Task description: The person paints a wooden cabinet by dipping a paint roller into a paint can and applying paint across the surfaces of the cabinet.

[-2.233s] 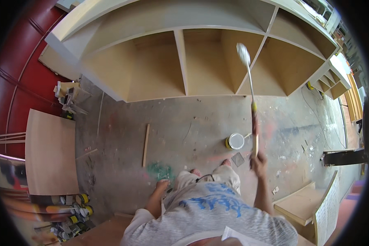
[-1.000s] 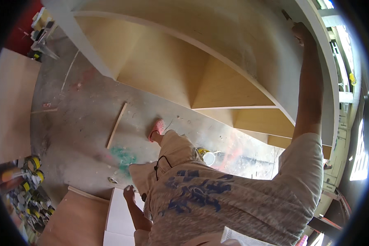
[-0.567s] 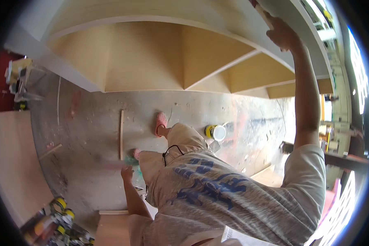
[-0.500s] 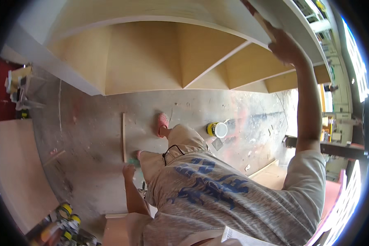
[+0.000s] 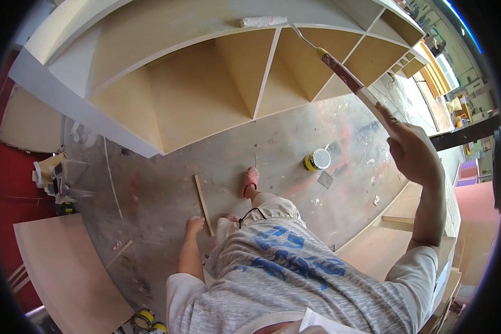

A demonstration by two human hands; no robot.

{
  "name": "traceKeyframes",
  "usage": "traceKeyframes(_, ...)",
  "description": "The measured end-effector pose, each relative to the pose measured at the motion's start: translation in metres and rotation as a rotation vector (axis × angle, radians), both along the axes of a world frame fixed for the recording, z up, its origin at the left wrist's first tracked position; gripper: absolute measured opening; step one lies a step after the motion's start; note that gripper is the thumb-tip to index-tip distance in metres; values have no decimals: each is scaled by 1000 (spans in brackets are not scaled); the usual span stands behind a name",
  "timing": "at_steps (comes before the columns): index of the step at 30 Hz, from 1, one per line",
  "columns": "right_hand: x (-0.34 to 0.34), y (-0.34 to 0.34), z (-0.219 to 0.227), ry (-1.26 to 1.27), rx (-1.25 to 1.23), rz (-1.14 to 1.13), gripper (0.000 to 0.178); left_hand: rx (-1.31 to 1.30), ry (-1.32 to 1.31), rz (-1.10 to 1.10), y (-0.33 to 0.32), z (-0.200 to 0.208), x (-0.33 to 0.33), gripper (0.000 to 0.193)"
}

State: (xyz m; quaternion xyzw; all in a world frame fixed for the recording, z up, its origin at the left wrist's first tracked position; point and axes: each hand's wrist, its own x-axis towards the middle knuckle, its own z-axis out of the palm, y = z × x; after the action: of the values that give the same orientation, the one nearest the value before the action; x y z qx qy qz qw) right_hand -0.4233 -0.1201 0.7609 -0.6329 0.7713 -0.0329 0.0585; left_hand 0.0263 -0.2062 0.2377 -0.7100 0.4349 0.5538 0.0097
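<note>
My right hand [image 5: 417, 153] is raised at the right, wrapped round the pale stick that lengthens the handle of a paint roller [image 5: 339, 72]. The roller's white, paint-covered sleeve [image 5: 263, 21] lies against the upper board of a large cabinet [image 5: 270, 72]. That board is whitish over part of its surface and beige elsewhere, while the open compartments below are bare beige wood. Low at my left side hangs my left hand [image 5: 195, 224], fingers curled, with nothing visible in it. A thin wooden strip [image 5: 204, 203] on the floor appears just beside it.
On the stained floor a paint can [image 5: 318, 160] with a yellow and black side stands near a flat grey square [image 5: 325, 179]. Curved boards [image 5: 67, 261] lie at the left, with several cans [image 5: 145, 318] below. Pale wooden panels [image 5: 373, 245] are behind my right side.
My right hand has come lower and nearer, bringing the whole roller into view against the cabinet's upper board. The view has turned and shifted; my left hand still hangs low.
</note>
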Motion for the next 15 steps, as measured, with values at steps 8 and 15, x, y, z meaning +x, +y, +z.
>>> traceKeyframes(8,5,-62,-9,166,-16,-21,57,-15,27,139,34,-7,24,30)
traceKeyframes(15,-25,-289,-27,312,-71,285,60,-63,-35,249,118,-54,67,31)
